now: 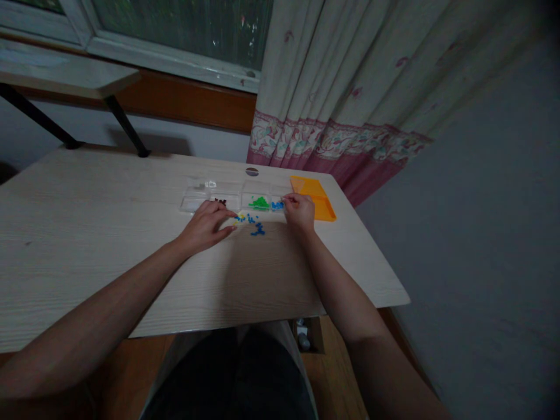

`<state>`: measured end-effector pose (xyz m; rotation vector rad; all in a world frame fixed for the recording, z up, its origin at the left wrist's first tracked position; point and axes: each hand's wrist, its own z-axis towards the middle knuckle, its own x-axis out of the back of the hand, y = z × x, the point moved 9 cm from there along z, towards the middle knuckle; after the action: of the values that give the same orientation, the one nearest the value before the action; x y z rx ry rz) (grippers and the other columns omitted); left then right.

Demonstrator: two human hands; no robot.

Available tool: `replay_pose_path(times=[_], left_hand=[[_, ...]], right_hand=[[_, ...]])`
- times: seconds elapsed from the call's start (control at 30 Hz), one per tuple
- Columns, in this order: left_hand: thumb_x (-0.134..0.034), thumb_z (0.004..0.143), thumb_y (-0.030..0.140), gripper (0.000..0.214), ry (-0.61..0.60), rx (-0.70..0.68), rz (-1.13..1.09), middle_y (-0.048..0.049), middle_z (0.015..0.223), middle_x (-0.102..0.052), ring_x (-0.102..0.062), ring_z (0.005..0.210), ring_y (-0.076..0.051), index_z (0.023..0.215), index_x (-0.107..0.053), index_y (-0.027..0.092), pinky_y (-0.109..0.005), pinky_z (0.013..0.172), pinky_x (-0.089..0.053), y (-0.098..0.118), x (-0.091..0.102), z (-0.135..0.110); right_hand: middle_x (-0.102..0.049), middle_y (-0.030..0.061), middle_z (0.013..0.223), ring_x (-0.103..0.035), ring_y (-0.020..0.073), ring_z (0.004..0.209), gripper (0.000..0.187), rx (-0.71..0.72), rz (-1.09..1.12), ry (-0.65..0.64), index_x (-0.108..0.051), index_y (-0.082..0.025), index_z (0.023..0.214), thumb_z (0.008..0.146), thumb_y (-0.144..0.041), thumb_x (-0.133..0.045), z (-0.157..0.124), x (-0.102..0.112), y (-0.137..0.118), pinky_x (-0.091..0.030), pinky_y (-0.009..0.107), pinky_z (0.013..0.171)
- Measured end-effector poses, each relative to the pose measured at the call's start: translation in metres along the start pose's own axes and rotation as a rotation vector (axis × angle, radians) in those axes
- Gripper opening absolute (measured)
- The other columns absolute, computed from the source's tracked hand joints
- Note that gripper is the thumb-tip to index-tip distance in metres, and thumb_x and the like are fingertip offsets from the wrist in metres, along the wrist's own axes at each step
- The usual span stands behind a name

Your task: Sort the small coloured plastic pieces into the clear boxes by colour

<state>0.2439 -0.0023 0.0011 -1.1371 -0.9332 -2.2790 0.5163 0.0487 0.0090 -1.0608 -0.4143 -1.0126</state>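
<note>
Closely at work in the head camera's view, a person brings both bare hands to small colored pieces on a pale wooden table. The left hand is released, its thumb and forefinger parted beside loose yellow pieces; loose blue pieces lie scattered to the right of those fingertips. The right hand has its fingertips drawn together at the right end of a transparent compartmented box; whether they pinch a piece cannot be told. Just left of the right fingers, blue pieces fill part of one compartment, with green pieces in the next, while dark red pieces sit just beyond the left fingers. An orange tray stands just right of the right hand, limiting room there, and past it runs the table's slanting right edge. Broad tabletop stretches left of the left fingers and back toward the person, as far as the front edge. Beyond the fingers, the back edge lies near the box, below a flowered curtain.
</note>
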Motion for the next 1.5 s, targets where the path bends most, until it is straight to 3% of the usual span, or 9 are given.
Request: replay_pose_path(times=[0.43,0.8,0.93,1.2,1.33,1.5], left_hand=[[-0.061,0.093,0.043,0.036,-0.014,0.008,0.0,-0.0076,0.111,-0.058,-0.05,0.109,-0.026,0.123,-0.067,0.025,-0.043,0.099,-0.042,-0.002,-0.002,-0.001],[-0.06,0.093,0.042,0.034,-0.018,0.014,-0.011,-0.0077,0.112,-0.058,-0.05,0.109,-0.027,0.122,-0.067,0.026,-0.043,0.099,-0.041,-0.001,-0.001,0.0],[-0.059,0.094,0.043,0.033,-0.014,0.005,-0.02,-0.0073,0.112,-0.058,-0.05,0.11,-0.026,0.122,-0.066,0.026,-0.043,0.1,-0.04,-0.001,-0.002,0.0],[-0.059,0.094,0.045,0.036,-0.022,-0.001,-0.005,-0.0079,0.111,-0.058,-0.05,0.11,-0.027,0.123,-0.067,0.025,-0.043,0.1,-0.04,-0.002,-0.005,0.0],[-0.059,0.094,0.045,0.036,-0.017,-0.002,-0.002,-0.0077,0.11,-0.059,-0.05,0.11,-0.026,0.123,-0.067,0.025,-0.042,0.099,-0.041,-0.001,-0.004,0.0],[-0.059,0.093,0.045,0.036,-0.014,0.012,-0.013,-0.0079,0.111,-0.059,-0.05,0.11,-0.027,0.122,-0.067,0.026,-0.043,0.099,-0.041,-0.001,-0.003,0.0]], right_hand=[[-0.076,0.0084,0.109,-0.057,0.0272,0.108,0.033,0.031,-0.163,-0.076,-0.078,-0.023,0.108,0.096,-0.033,-0.049,-0.004,-0.009,-0.001,-0.037,0.042,0.097],[-0.071,0.0121,0.105,-0.053,0.0295,0.105,0.034,0.087,-0.148,-0.029,-0.078,-0.021,0.102,0.097,-0.035,-0.048,-0.005,-0.007,-0.005,-0.038,0.046,0.096],[-0.071,0.0099,0.104,-0.054,0.0273,0.104,0.031,0.182,-0.117,-0.006,-0.078,-0.022,0.103,0.097,-0.037,-0.051,-0.004,-0.006,-0.013,-0.038,0.044,0.096],[-0.073,0.0045,0.098,-0.056,0.0222,0.102,0.015,0.598,-0.021,-0.339,-0.079,-0.027,0.093,0.09,-0.037,-0.068,-0.035,-0.031,-0.071,-0.036,0.038,0.094],[-0.073,0.0039,0.101,-0.056,0.0229,0.101,0.013,0.654,-0.051,-0.466,-0.078,-0.028,0.097,0.087,-0.035,-0.072,-0.047,-0.037,-0.084,-0.035,0.038,0.091],[-0.073,0.0039,0.099,-0.056,0.0227,0.101,0.009,0.645,-0.096,-0.476,-0.079,-0.027,0.091,0.088,-0.028,-0.07,-0.047,-0.039,-0.085,-0.035,0.037,0.089]])
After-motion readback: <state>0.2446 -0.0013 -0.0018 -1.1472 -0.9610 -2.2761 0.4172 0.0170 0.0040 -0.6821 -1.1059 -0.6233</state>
